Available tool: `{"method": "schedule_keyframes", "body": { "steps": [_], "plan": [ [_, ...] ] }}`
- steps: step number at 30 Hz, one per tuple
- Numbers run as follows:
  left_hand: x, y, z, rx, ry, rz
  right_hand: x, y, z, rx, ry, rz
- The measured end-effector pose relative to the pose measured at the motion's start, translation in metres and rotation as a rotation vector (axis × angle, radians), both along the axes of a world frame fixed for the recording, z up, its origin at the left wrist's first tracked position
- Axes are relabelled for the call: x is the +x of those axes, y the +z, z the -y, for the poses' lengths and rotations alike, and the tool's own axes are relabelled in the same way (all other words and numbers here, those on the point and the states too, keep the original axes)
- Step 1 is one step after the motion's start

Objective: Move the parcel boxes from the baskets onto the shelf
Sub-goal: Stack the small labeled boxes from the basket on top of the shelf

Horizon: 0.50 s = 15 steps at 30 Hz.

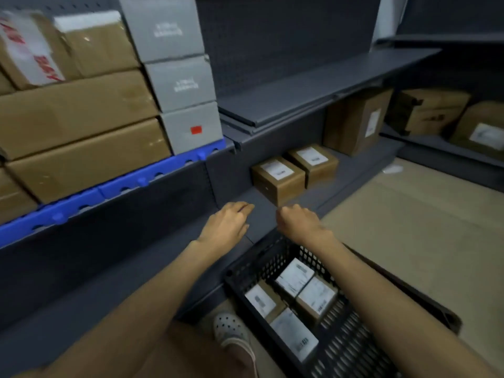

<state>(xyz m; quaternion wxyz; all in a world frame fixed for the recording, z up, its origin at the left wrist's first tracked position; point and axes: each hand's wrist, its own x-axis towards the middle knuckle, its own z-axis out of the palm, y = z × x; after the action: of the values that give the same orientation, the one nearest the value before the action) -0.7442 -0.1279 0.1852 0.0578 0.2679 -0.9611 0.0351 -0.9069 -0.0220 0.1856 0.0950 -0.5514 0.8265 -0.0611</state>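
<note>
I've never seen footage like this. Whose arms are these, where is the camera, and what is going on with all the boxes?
There is no machine here: a person wears a camera on the head, looking down at their own arms. The left hand and right hand are both empty, just in front of a small labelled parcel box on the low dark shelf, with a second box behind it. Below, a black basket holds four more labelled parcels. A pale shoe shows beside it.
</note>
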Motion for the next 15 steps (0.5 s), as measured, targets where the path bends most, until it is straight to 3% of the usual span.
{"method": "schedule_keyframes", "body": {
  "steps": [9, 15],
  "plan": [
    [-0.021, -0.143, -0.023, 0.193, -0.179, 0.259, 0.008, -0.148, -0.030, 0.195, -0.076, 0.145],
    [-0.029, -0.206, -0.029, 0.302, -0.222, 0.424, 0.022, -0.228, -0.047, 0.331, -0.126, 0.263]
  ]
}}
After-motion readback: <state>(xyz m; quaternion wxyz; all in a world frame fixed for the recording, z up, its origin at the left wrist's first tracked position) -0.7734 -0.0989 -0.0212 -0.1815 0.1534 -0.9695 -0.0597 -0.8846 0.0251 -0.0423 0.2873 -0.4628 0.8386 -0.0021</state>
